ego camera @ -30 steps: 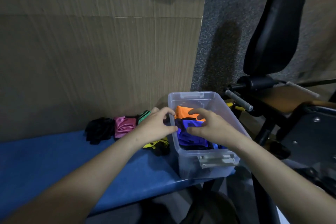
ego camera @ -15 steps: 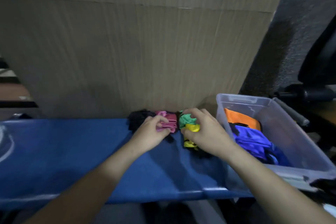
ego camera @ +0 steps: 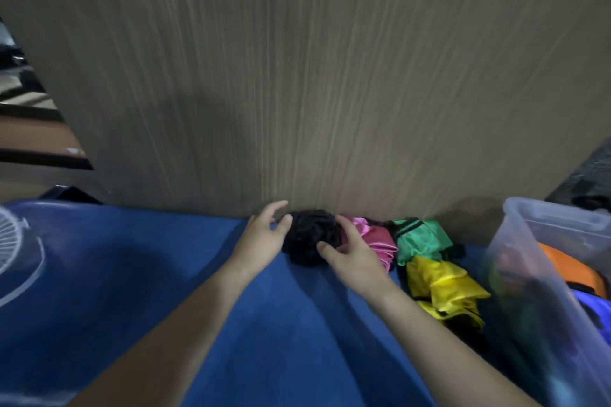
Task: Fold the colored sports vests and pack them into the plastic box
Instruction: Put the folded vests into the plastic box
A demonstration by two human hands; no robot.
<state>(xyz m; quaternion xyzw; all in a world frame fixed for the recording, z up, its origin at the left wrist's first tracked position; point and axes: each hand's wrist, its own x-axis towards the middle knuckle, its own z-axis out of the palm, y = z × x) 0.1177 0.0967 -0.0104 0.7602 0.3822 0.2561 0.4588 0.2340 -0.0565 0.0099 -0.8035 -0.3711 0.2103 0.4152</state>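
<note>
Starting at the far left, a white fan grille (ego camera: pixel 13 241) shows at the edge of the blue table (ego camera: pixel 165 291), which runs across the whole lower view, with a tall wooden panel (ego camera: pixel 297 76) standing right behind it.

Near the middle, the left hand (ego camera: pixel 263 238) reaches to the back of the table with its fingers spread and relaxed, its grip open; the fingertips sit just beside the left edge of the black vest (ego camera: pixel 310 236), and I cannot tell whether they touch it. That vest is a crumpled dark bundle lying on the table against the foot of the panel. The right hand (ego camera: pixel 353 254) comes in from the other side, its fingers curved over the front and right of the black bundle and lying on the cloth; its grip looks loose rather than clamped.

Just right of it lies the pink vest (ego camera: pixel 377 238), touching the black one, then the green vest (ego camera: pixel 423 238) with a dark trim, and in front of that the yellow vest (ego camera: pixel 446 287), all bunched on the table.

At the far right stands the clear plastic box (ego camera: pixel 545 225), with an orange vest (ego camera: pixel 568 264) and a blue vest (ego camera: pixel 595 304) inside it.
</note>
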